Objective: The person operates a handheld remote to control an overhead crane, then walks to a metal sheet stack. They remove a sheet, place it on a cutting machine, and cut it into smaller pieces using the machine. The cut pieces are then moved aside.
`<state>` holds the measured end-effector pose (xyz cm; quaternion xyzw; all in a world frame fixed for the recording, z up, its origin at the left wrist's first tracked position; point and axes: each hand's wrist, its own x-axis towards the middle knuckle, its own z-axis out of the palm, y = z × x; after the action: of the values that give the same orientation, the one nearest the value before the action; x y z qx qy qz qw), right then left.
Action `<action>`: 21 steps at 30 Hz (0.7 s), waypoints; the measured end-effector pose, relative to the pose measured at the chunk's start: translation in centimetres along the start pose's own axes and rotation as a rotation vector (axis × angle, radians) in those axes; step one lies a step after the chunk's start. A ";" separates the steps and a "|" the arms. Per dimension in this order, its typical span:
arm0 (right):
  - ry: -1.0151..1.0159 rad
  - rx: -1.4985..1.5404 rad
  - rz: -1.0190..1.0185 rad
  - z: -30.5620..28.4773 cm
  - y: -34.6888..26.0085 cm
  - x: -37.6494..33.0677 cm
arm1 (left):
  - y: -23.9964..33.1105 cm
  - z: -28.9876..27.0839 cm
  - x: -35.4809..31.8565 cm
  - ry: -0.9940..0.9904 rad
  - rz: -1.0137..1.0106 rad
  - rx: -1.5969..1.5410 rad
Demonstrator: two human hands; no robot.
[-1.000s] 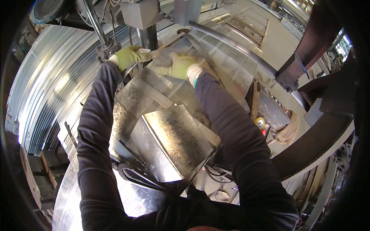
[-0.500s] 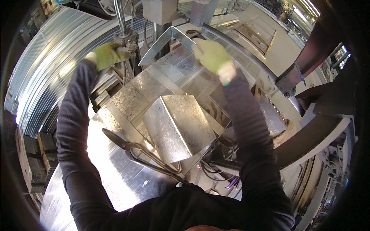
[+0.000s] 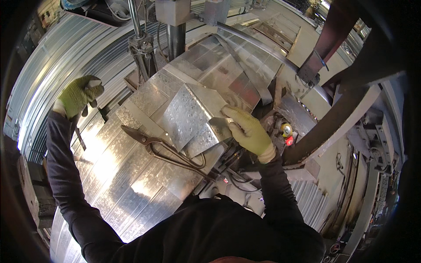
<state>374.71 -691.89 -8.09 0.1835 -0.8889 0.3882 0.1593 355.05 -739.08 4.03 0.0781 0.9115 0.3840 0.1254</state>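
Note:
My right hand (image 3: pixel 249 131), in a yellow-green glove, grips the right side of a bent metal sheet (image 3: pixel 182 116). This shiny, ridged piece lies over the bench in front of me, and another bent piece seems to lie under it. My left hand (image 3: pixel 80 95), gloved alike, is raised at the bench's left side with its fingers curled. Whatever may be inside them is hidden. Metal shears (image 3: pixel 164 151) rest just nearer than the bent sheet, blades pointing left.
The bench (image 3: pixel 127 179) is covered in metal plates. Long metal profiles (image 3: pixel 57 61) are stacked at the left. A machine post (image 3: pixel 176 39) stands at the far side; a narrow metal strip (image 3: pixel 243 68) lies beyond the sheet. A dark curved frame (image 3: pixel 337 118) rises at the right.
My right hand has brought a bent sheet from the machine post nearer to me, onto the bent piece on the bench. My left hand has drawn back leftward and nearer.

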 end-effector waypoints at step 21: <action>0.540 -0.076 0.181 5.4 -4.4 -8.2 | -2.2 22.6 -23.3 -0.003 0.148 0.116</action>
<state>383.11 -697.02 -12.29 -0.0124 -0.8410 0.4022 0.3616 383.76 -730.77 -8.88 0.1527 0.9238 0.3385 0.0933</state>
